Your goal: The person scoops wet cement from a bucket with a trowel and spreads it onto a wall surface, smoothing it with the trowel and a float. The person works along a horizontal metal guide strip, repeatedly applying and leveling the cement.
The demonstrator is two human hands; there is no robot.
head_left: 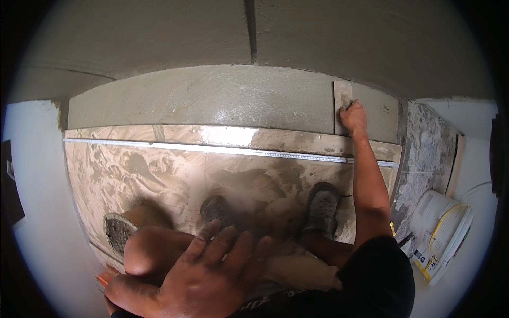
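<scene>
My right hand (pixel 354 117) is closed on the handle of a rectangular plastering float (pixel 342 91). The float lies across the right part of a smooth, wet grey mortar strip (pixel 212 98) along the foot of the wall. Close to the camera, my left hand (pixel 214 267) holds nothing; its fingers stretch forward, slightly apart, over my bent legs. Between my feet and the mortar, a long silver straightedge (pixel 228 149) runs across the smeared tan floor (pixel 175 180).
A round container of grey mortar (pixel 119 231) stands left of my knee. At the right, a white bucket (pixel 440 228) leans near the rough grey side surface (pixel 427 143). Something orange (pixel 107 278) shows at lower left. My grey clogs (pixel 322 208) rest on the floor.
</scene>
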